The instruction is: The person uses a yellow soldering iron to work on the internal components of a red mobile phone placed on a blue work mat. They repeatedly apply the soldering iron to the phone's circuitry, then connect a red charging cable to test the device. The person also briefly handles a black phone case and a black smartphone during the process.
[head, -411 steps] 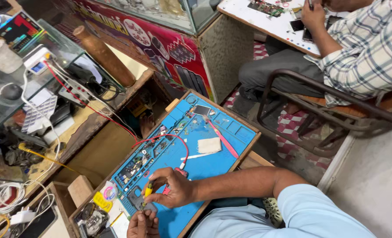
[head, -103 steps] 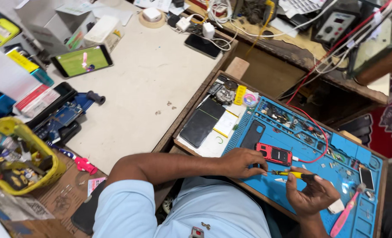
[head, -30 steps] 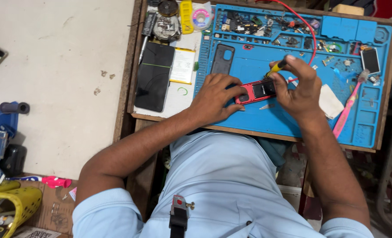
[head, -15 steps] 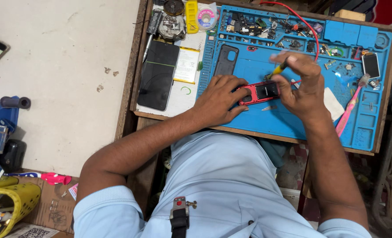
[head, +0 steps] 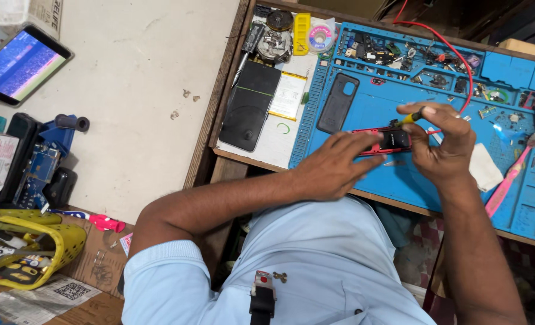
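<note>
The left hand (head: pixel 333 165) lay flat on the blue work mat (head: pixel 376 180), with its fingers together and stretched out; the fingertips pressed down on the left end of a small red phone (head: pixel 388 141). The red phone lay flat near the middle of the mat, with its dark inside showing. The right hand (head: pixel 442 147) was at about 3 o'clock from the phone; its thumb and fingers were pinched tight on a thin screwdriver with a yellow handle (head: pixel 413 117); the tip pointed down at the phone.

At 11 o'clock from the phone lay a dark phone cover (head: pixel 338 102); farther off at 9 o'clock lay a black phone (head: pixel 250 105) and a flat battery (head: pixel 288 96) on a white sheet. At 3 o'clock, past the right hand, lay a white cloth (head: pixel 484 168) and a pink toothbrush (head: pixel 508 177); a red wire (head: pixel 454 51) curved across the top of the mat at 1 o'clock. Far over at 9 o'clock, a lit phone (head: pixel 20 63) sat on the pale table (head: pixel 135 90), and a yellow basket (head: pixel 38 253) sat at 8 o'clock.
</note>
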